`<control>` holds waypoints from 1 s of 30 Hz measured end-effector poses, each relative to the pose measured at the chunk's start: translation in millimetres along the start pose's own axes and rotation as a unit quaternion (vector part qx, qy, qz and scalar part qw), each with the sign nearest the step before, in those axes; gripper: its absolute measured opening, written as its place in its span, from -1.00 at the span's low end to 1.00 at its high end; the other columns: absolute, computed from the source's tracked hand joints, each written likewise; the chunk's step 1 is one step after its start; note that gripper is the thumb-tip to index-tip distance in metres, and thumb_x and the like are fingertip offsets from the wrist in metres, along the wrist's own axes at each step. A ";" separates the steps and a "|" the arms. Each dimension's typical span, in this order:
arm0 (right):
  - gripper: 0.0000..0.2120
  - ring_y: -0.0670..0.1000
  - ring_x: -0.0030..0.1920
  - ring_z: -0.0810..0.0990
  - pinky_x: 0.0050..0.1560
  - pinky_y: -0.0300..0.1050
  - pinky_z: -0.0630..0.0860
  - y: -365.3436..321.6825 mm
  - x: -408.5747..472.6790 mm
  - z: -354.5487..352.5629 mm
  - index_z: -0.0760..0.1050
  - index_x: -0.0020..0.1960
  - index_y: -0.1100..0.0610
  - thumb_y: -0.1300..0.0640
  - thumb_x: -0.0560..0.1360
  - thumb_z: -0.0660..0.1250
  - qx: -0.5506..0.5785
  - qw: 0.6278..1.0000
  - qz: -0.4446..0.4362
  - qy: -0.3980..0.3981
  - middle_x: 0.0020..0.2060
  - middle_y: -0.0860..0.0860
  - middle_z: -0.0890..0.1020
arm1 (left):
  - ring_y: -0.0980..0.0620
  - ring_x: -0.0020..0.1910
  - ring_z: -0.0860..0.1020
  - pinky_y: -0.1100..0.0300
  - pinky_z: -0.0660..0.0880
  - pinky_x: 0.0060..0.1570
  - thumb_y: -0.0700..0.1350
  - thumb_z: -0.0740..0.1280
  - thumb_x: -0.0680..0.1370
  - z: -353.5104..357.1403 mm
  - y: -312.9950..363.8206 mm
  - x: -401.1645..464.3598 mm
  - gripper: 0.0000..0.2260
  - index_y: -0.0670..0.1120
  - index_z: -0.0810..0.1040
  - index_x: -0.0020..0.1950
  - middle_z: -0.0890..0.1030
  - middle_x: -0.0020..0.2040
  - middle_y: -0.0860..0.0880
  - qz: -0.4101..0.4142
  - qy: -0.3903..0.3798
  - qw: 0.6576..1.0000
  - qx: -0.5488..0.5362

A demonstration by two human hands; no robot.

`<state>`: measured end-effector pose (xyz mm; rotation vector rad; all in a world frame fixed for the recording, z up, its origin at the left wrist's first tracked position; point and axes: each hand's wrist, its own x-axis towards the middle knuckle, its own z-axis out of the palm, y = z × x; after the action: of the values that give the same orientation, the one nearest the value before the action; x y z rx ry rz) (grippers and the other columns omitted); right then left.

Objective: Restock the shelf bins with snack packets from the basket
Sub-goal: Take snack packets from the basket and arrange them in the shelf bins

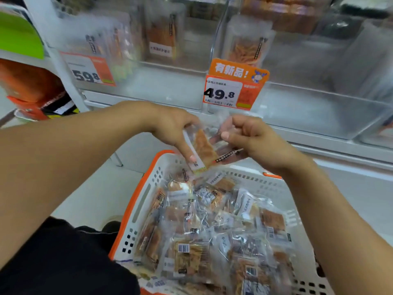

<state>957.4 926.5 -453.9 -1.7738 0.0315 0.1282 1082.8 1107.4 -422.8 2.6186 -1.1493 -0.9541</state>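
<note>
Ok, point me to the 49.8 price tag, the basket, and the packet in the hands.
49.8 price tag (223, 93): head view, on its white number panel.
Basket (139, 201): head view, on its left white wall.
Held packet (204, 147): head view, on the orange snack inside.

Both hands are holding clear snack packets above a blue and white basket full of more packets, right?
Nearly. The head view shows the white plastic basket has an orange rim, not blue. The rest holds: the left hand and right hand hold clear snack packets above it, with more packets inside.

Basket (138, 201) of snack packets (212, 226)
</note>
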 end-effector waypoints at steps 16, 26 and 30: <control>-0.82 0.09 -0.41 0.68 -0.53 -0.15 0.47 -119.5 73.3 42.2 0.59 -0.13 0.29 0.17 0.57 0.39 -0.176 0.958 -0.140 0.180 -0.35 0.21 0.67 | 0.01 0.06 0.63 0.16 0.62 -0.06 -0.22 0.56 0.39 -57.0 -40.4 -48.8 -0.67 -0.09 0.58 0.10 0.60 0.13 -0.11 0.028 0.327 0.821 -0.468; -0.77 0.11 0.00 0.65 0.19 0.03 0.59 -142.1 253.4 20.1 0.51 0.15 0.30 0.15 0.60 0.35 -0.237 0.947 0.106 0.190 -0.04 0.15 0.63 | -0.10 0.00 0.63 0.05 0.63 -0.07 -0.13 0.45 0.51 -66.5 -72.3 -52.9 -0.87 -0.01 0.51 -0.14 0.60 -0.02 -0.08 -0.091 0.465 0.732 -0.489; -0.83 0.03 -0.05 0.54 0.33 -0.05 0.47 -126.5 287.8 21.8 0.46 0.19 0.34 0.30 0.63 0.25 -0.176 0.953 0.171 0.177 0.08 0.15 0.57 | -0.09 -0.16 0.62 -0.01 0.63 0.02 -0.13 0.43 0.52 -69.2 -68.5 -52.3 -0.86 -0.05 0.53 -0.21 0.59 -0.22 -0.05 -0.077 0.450 0.748 -0.481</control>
<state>1253.4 988.0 -365.0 -2.1168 0.6104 0.0646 1139.7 1183.2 -365.8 1.8219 -0.0865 -0.0778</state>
